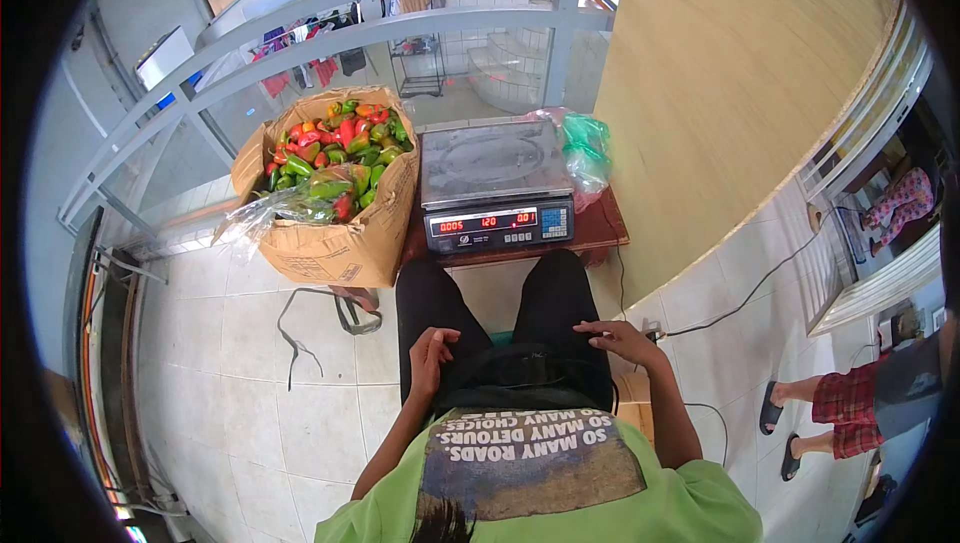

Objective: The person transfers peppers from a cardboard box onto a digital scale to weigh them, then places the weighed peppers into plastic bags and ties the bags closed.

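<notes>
My left hand (pixel 432 355) rests over my left thigh, its fingers loosely bent and nothing visible in them. Over the right thigh lies my right hand (pixel 618 339), fingers stretched out and holding nothing. In front of my knees a digital scale (pixel 497 165) with a bare metal pan and lit red digits stands on a low reddish-brown table (pixel 603 233). Left of it is an open cardboard box (pixel 345 251) full of red and green peppers (pixel 345 138). A clear plastic bag (pixel 290 205) with some peppers lies at the box's near edge.
Green and clear plastic bags (pixel 588 148) lie right of the scale. A tall wooden panel (pixel 735 93) stands at the right, and a grey railing (pixel 370 38) runs behind. A black cable (pixel 745 305) crosses the tiled floor. Another person's legs (pixel 840 411) show at right; a strap (pixel 290 333) lies left.
</notes>
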Demonstrator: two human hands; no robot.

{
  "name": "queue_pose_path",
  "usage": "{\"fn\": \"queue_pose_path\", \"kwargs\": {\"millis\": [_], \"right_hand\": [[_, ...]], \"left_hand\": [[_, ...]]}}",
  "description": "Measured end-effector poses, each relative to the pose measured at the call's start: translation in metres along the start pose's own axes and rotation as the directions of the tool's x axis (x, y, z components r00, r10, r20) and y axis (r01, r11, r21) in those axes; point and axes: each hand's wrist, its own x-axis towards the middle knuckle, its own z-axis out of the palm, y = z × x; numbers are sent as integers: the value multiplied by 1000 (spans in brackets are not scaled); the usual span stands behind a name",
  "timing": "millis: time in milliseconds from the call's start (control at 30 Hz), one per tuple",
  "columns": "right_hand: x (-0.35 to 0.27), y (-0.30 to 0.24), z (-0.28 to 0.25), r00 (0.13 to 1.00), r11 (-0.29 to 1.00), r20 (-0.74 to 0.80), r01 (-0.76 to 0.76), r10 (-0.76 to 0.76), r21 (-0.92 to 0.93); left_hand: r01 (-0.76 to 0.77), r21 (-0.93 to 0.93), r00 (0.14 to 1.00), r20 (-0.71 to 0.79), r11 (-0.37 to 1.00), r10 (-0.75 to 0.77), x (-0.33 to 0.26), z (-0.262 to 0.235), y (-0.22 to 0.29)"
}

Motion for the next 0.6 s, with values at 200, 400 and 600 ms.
{"fn": "queue_pose_path", "kwargs": {"millis": [200, 400, 600], "right_hand": [[-1, -1, 0, 1000, 1000, -6, 25, -25, 6], [0, -1, 1, 998, 999, -64, 24, -25, -23], [13, 12, -1, 980, 997, -193, 65, -56, 37]], "left_hand": [[-2, 15, 1000, -1, 1000, 2, 1, 1, 1], [-10, 19, 1000, -2, 1000, 10, -1, 1, 1], [-5, 12, 1000, -5, 1000, 5, -1, 1, 2]]}}
